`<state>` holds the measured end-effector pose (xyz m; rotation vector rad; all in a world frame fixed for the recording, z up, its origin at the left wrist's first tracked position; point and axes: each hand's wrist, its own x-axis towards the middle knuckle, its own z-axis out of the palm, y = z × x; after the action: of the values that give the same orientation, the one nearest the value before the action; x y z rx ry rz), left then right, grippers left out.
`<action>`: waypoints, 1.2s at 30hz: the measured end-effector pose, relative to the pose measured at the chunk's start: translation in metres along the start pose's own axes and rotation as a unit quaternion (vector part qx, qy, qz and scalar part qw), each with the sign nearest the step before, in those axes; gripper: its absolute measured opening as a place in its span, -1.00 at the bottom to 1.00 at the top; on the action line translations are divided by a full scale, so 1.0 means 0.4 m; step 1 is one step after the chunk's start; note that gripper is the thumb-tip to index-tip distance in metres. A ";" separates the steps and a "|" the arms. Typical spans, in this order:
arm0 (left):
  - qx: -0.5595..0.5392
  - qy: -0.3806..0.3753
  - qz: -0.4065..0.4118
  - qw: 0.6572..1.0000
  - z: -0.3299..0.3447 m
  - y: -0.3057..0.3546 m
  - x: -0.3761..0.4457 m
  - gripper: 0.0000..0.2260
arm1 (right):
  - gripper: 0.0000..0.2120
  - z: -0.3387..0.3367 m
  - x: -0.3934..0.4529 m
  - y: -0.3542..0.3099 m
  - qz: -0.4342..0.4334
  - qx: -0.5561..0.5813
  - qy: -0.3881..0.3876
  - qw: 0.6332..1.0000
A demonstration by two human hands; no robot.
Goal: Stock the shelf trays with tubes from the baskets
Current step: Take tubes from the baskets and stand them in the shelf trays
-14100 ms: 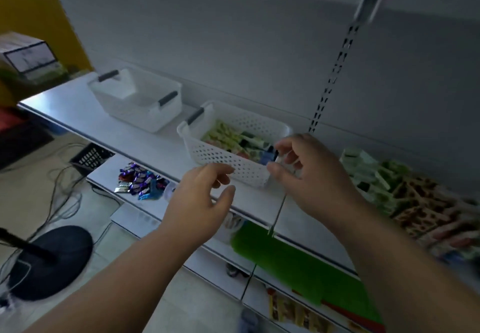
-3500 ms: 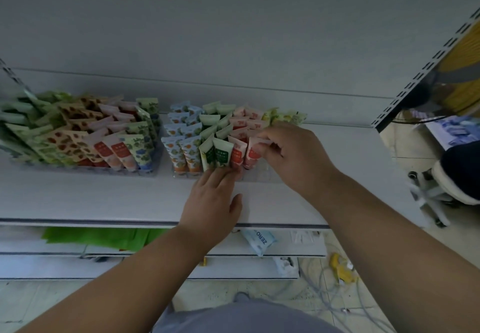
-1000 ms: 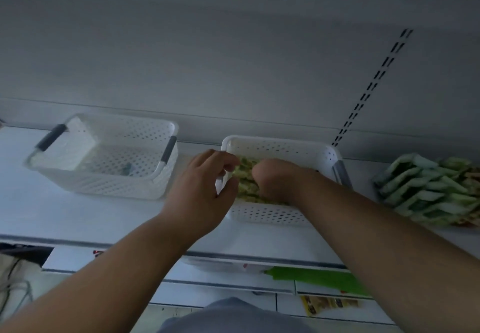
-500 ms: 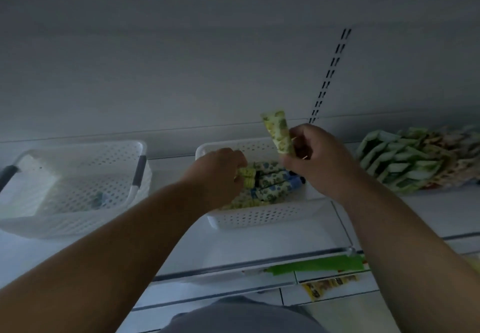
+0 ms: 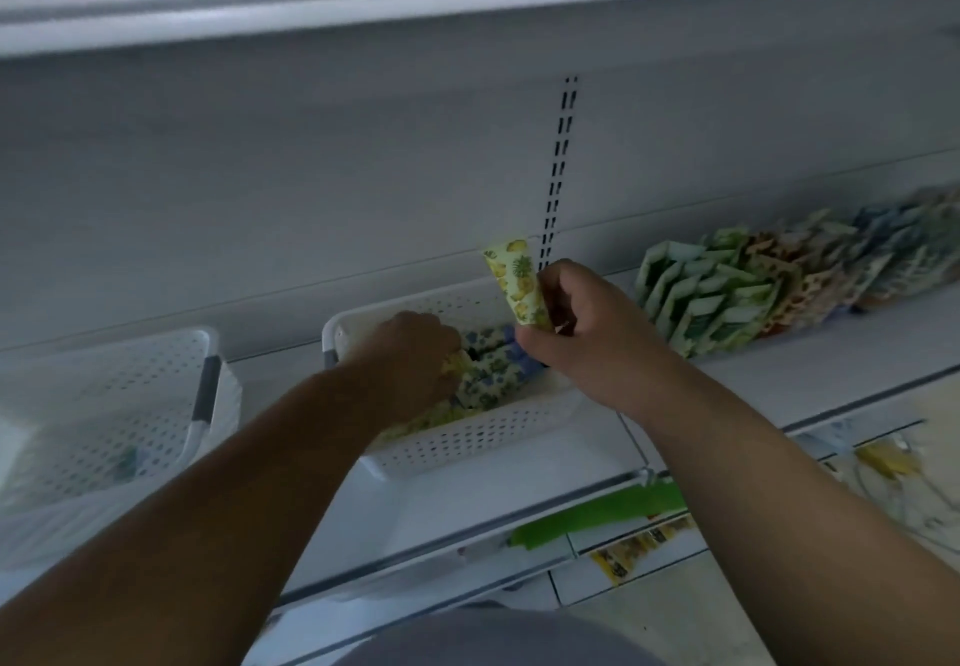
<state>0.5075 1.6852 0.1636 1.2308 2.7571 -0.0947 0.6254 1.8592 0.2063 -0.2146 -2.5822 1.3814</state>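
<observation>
A white perforated plastic basket with grey handles (image 5: pixel 130 405), its contents blurred, was seen left of the left hand (image 5: pixel 415 358), which was curled around floral tubes (image 5: pixel 488 379) inside the second white perforated basket (image 5: pixel 467 444). The right hand (image 5: pixel 587 332) was clenched on an upright yellow pineapple-print tube (image 5: pixel 517 280); rows of stocked tubes (image 5: pixel 753 291) lay to its right.

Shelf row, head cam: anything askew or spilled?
Nothing spilled on the shelf. The stocked tubes lean over in a slanted row rather than standing upright. The right hand holds a yellow tube; the left hand digs in the basket.
</observation>
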 end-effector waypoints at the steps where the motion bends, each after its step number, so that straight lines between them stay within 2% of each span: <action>1: -0.041 0.050 0.000 0.998 -0.014 0.009 -0.018 -0.68 | -0.81 -0.015 -0.005 -0.003 -0.004 0.009 0.003 1.000; 3: -0.135 0.165 0.024 0.977 -0.039 0.043 -0.051 -0.74 | -0.80 -0.049 -0.019 -0.009 -0.014 0.032 0.006 0.999; 5: -0.199 0.249 0.032 0.947 -0.069 0.103 -0.077 -0.78 | -0.80 -0.087 -0.040 -0.004 -0.022 0.065 0.016 0.998; 9: -0.291 0.318 0.019 0.902 -0.110 0.258 -0.082 -0.72 | -0.82 -0.174 -0.106 0.037 -0.009 0.142 0.059 0.988; 13: -0.371 0.300 0.059 0.877 -0.121 0.472 -0.034 -0.63 | -0.82 -0.328 -0.222 0.129 0.011 0.166 0.112 0.980; 16: -0.420 0.263 0.035 0.868 -0.111 0.666 0.023 -0.74 | -0.89 -0.477 -0.324 0.219 0.027 0.142 0.132 0.981; 20: -0.521 0.197 -0.019 0.830 -0.084 0.911 0.105 -0.71 | -0.91 -0.682 -0.447 0.325 0.046 0.121 0.191 0.973; 22: -0.600 0.141 -0.055 0.785 -0.073 1.001 0.148 -0.72 | -0.92 -0.762 -0.485 0.372 0.054 0.104 0.218 0.969; 23: -0.645 0.116 -0.074 0.752 -0.071 1.045 0.173 -0.72 | -0.93 -0.802 -0.497 0.398 0.062 0.098 0.227 0.967; 25: -0.744 0.063 -0.101 0.657 -0.062 1.113 0.218 -0.72 | -0.95 -0.862 -0.503 0.445 0.075 0.086 0.228 0.967; 27: -0.831 0.009 -0.116 0.544 -0.065 1.158 0.249 -0.76 | -0.95 -0.904 -0.486 0.482 0.080 0.075 0.216 0.970; 28: -0.854 -0.008 -0.126 0.504 -0.070 1.179 0.270 -0.82 | -0.94 -0.929 -0.469 0.499 0.079 0.072 0.213 0.971; 30: -0.874 -0.018 -0.154 0.460 -0.072 1.213 0.317 -0.88 | -0.94 -0.970 -0.432 0.533 0.081 0.072 0.213 0.971; 32: -0.886 -0.026 -0.177 0.428 -0.064 1.239 0.375 -0.86 | -0.93 -1.005 -0.395 0.566 0.089 0.076 0.219 0.969; 36: -0.892 -0.073 -0.178 0.410 -0.068 1.301 0.517 -0.86 | -0.92 -1.091 -0.333 0.641 0.119 0.082 0.244 0.959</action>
<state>0.7559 2.1876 0.1583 -0.1281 1.1619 1.8783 0.8702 2.3216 0.2137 -0.7558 -2.0756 1.3943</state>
